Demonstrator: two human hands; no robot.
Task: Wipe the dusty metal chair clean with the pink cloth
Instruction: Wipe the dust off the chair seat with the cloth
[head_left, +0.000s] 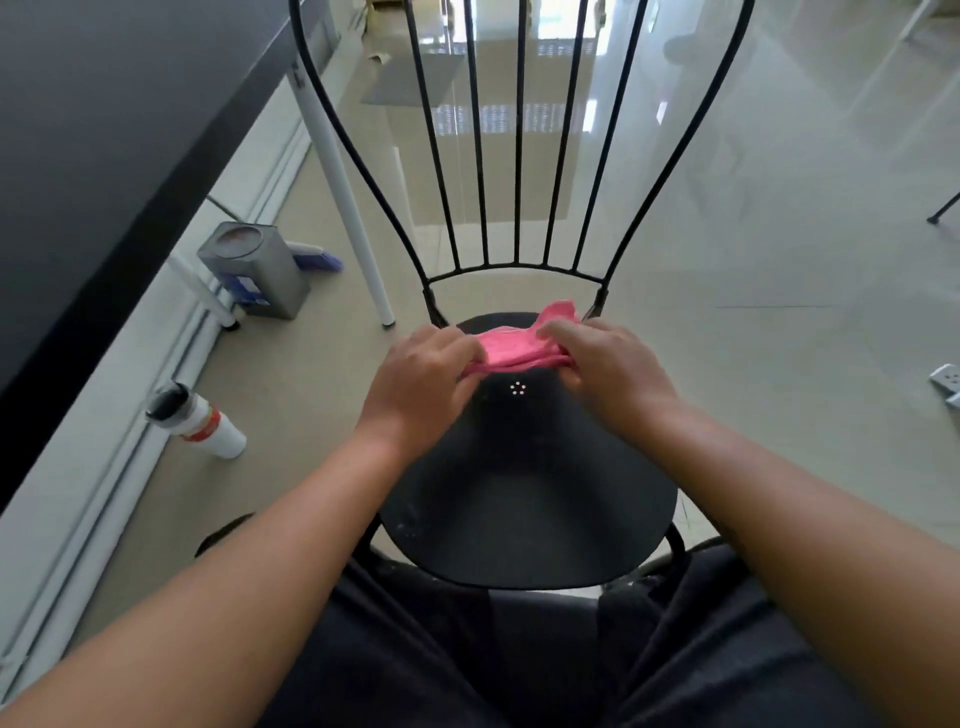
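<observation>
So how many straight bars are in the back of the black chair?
5 bars. They stand side by side inside the chair back's curved frame: far left, left of middle, middle, right of middle, far right. Their tops run out of view; none looks hidden.

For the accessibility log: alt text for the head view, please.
The left hand and right hand grip a bunched pink cloth between them above the seat of a black metal chair. A grey tin and white bottle sit on the floor.
</observation>
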